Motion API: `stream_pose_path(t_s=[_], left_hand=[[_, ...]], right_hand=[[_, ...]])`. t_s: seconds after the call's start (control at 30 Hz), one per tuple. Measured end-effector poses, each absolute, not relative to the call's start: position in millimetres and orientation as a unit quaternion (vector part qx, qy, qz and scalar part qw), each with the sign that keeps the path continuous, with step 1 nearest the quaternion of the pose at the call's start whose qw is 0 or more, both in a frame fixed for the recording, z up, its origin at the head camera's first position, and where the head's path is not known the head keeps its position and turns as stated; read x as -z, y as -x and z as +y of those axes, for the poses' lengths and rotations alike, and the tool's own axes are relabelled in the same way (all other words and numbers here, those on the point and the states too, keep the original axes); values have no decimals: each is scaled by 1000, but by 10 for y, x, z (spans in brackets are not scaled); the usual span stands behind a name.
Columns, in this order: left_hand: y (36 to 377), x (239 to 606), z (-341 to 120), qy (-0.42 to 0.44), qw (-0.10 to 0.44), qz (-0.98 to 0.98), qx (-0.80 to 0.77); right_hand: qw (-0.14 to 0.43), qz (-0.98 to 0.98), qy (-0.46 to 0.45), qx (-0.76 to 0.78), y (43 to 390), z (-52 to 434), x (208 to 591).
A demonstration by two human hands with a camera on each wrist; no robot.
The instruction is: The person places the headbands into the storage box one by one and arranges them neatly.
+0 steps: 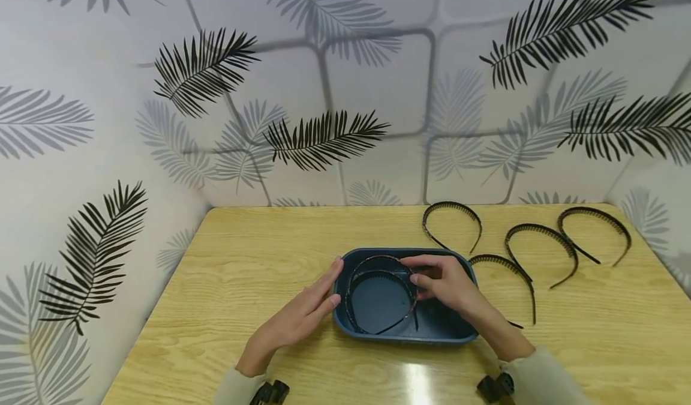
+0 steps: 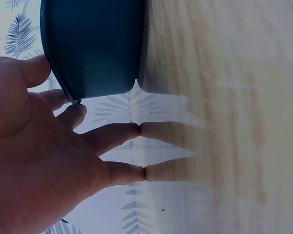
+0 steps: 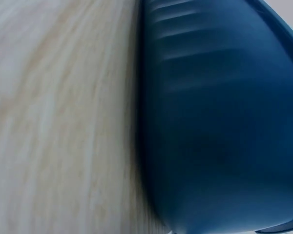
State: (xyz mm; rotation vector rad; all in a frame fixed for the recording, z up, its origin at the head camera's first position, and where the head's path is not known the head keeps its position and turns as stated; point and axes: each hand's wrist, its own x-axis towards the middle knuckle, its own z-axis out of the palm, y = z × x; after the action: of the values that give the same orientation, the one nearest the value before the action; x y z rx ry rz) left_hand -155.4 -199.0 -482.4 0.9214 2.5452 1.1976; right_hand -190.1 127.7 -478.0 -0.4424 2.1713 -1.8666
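Inside blue bin (image 1: 459, 333), black headbands (image 1: 380, 273)

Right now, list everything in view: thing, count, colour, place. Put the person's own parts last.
Tub: one, dark blue, middle of the table.
Headbands in tub: two, black, lying stacked inside the tub.
Headbands on table: four, black, toothed, right of and behind the tub.
Table: one, light wood grain, set against the walls.
Wallpaper: white with grey and black palm leaves, behind and on both sides.
Left hand: fingers straight, resting against the tub's left rim.
Right hand: over the tub, fingers pinching the headbands inside.
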Motion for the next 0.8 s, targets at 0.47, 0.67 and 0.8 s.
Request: stream_pose_path(t_s=[0.47, 0.67, 0.8], left_hand=[[1554, 4805, -1986, -317, 88, 852, -407], [1548, 4800, -1986, -313, 92, 852, -409], [1549, 4815, -1990, -313, 89, 852, -410]], right_hand=[[133, 773, 155, 601, 1901, 1238, 4790], [137, 783, 152, 587, 1901, 1219, 4796], [140, 787, 152, 581, 1895, 1209, 4793]])
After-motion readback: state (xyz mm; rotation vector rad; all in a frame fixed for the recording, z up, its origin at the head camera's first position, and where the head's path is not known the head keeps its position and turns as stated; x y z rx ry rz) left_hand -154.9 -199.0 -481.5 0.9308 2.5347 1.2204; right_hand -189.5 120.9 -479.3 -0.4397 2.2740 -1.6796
